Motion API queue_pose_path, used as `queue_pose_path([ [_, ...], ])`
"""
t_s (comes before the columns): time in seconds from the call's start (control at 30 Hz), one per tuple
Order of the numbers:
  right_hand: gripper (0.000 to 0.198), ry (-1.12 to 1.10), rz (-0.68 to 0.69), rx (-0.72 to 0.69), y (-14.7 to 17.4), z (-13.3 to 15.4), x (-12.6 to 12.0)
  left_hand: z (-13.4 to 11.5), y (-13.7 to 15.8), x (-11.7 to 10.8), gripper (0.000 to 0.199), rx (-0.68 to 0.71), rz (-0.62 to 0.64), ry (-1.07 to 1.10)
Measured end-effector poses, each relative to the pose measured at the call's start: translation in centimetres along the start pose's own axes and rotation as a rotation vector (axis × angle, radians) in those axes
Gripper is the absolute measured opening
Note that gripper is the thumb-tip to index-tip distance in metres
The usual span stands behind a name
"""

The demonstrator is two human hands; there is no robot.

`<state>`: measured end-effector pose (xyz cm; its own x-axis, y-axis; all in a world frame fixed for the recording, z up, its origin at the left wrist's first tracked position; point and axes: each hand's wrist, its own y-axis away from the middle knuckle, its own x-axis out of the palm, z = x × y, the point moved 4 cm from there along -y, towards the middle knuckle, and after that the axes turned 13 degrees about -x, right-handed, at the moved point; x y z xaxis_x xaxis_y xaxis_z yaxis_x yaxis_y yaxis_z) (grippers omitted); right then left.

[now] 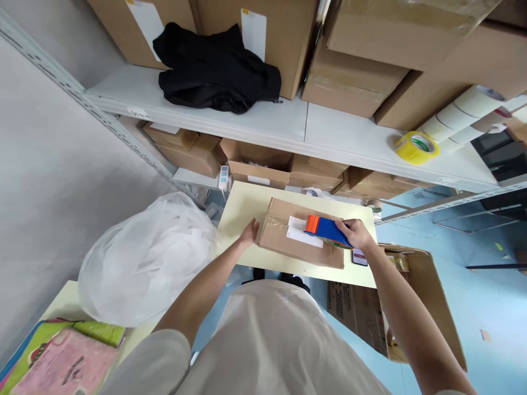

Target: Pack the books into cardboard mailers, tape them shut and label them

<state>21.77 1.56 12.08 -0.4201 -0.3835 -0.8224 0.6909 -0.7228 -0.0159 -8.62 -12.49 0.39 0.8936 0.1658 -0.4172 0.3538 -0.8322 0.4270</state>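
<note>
A flat cardboard box lies on the pale yellow table, with clear tape across its left part and a white label on top. My right hand is closed around a blue and orange tape dispenser, held over the right half of the box and partly covering the label. At the box's left end is my left hand, fingers stretched out along the edge; whether they press on it is hard to see. A phone lies beneath my right wrist.
Left of the table sits a big translucent plastic bag. An open carton stands on the floor to the right. The shelf ahead carries boxes, black clothing, yellow tape and white rolls.
</note>
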Motion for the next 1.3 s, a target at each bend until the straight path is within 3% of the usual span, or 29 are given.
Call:
queue_pose_path([
  [0.1,0.060,-0.022,0.006,0.012,0.0,-0.3,-0.1,-2.4,0.9,-1.7,0.091,0.108,-0.064,-0.142],
  [0.2,0.060,-0.029,0.010,0.015,-0.2,-0.5,-0.2,-6.1,2.1,0.1,0.123,0.536,0.079,-0.634],
  [0.27,0.060,-0.028,0.029,0.000,-0.4,-0.3,-0.1,-7.1,2.4,1.7,0.136,0.629,0.132,-0.849],
  [0.47,0.058,-0.023,0.093,-0.029,0.0,-1.2,-1.3,-6.6,2.1,3.1,0.149,0.577,0.085,-0.994],
  [0.63,0.056,-0.023,0.131,0.092,5.5,-9.0,-4.7,-6.9,2.1,2.8,0.145,0.512,0.098,-1.072],
  [0.73,0.055,-0.002,0.117,0.190,8.5,-13.6,-4.6,-7.5,2.3,3.0,0.140,0.472,0.099,-1.118],
  [0.8,0.055,-0.007,0.093,0.176,8.9,-15.0,-3.6,-7.7,2.4,3.2,0.139,0.447,0.094,-1.130],
  [0.93,0.056,-0.078,0.083,0.073,6.8,-14.7,-1.4,-7.5,2.5,2.5,0.139,0.413,0.077,-1.137],
  [1.17,0.057,-0.118,0.121,-0.075,-0.6,-10.2,2.5,-5.8,2.0,-3.6,0.132,0.267,0.018,-1.114],
  [1.23,0.057,-0.121,0.139,-0.104,-2.6,-8.9,3.9,-6.1,1.8,-3.2,0.129,0.237,0.009,-1.128],
  [1.3,0.058,-0.122,0.153,-0.126,-4.0,-8.0,5.1,-7.0,1.4,-0.9,0.132,0.248,0.033,-1.151],
])
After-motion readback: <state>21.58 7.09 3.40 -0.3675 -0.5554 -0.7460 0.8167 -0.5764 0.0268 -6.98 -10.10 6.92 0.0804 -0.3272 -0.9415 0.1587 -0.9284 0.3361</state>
